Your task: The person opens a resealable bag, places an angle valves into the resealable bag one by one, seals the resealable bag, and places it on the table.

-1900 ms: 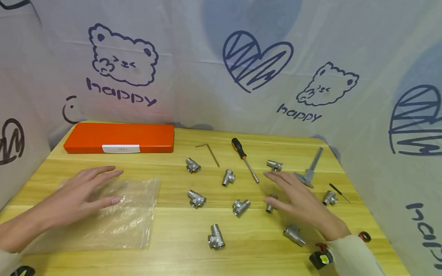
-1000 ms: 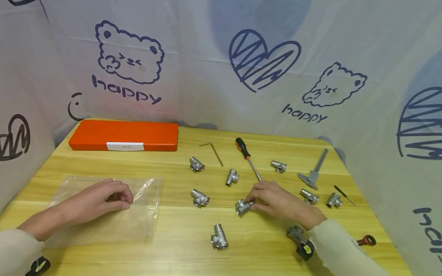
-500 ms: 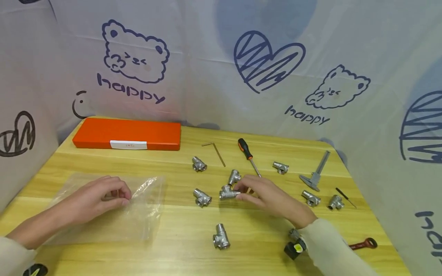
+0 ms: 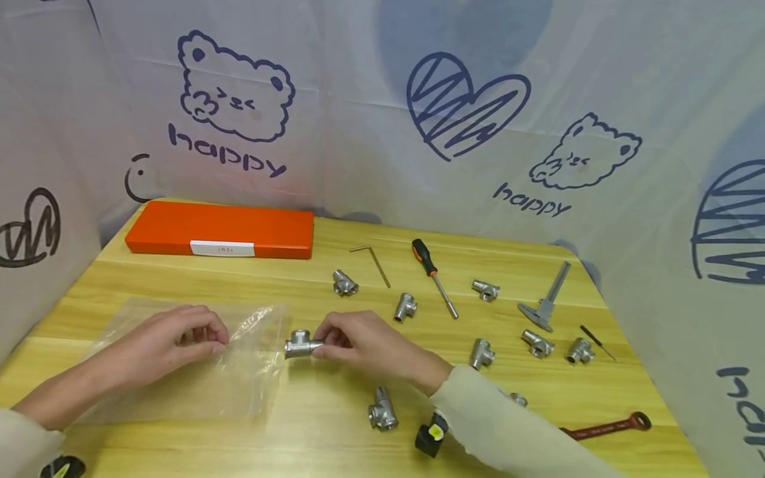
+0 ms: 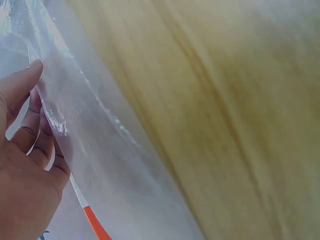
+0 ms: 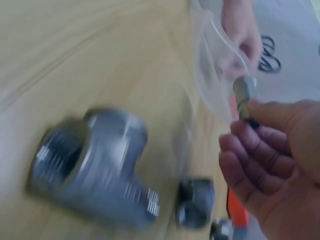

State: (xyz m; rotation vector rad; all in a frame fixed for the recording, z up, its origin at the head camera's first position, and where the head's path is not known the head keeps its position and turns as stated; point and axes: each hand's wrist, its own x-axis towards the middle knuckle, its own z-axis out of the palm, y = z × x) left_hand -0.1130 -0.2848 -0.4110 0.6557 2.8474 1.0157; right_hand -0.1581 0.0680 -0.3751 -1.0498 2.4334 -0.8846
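My left hand (image 4: 170,348) pinches the upper layer of a clear zip bag (image 4: 239,392); in the left wrist view the thumb and fingertips meet at the film of the bag (image 5: 95,135). At the bag's right edge, my right hand (image 4: 370,342) holds a metal pipe tee (image 4: 298,344) by its narrow end between thumb and fingers. The wide end of the tee points left toward the bag. In the right wrist view the held tee (image 6: 245,92) is close to the bag's lifted edge. Several similar tees, one of them a near tee (image 4: 382,410), lie on the table.
An orange case (image 4: 221,229) lies at the back left. Behind the tees are a hex key (image 4: 378,265) and a screwdriver (image 4: 433,275). Toward the right lie a caliper (image 4: 545,300), a small black-handled tool (image 4: 597,342) and a red wrench (image 4: 609,428), partly behind the right sleeve.
My right hand first pushed one tee to the right, then took hold of another and carried it left to the bag. My left hand came down and gripped the bag film.
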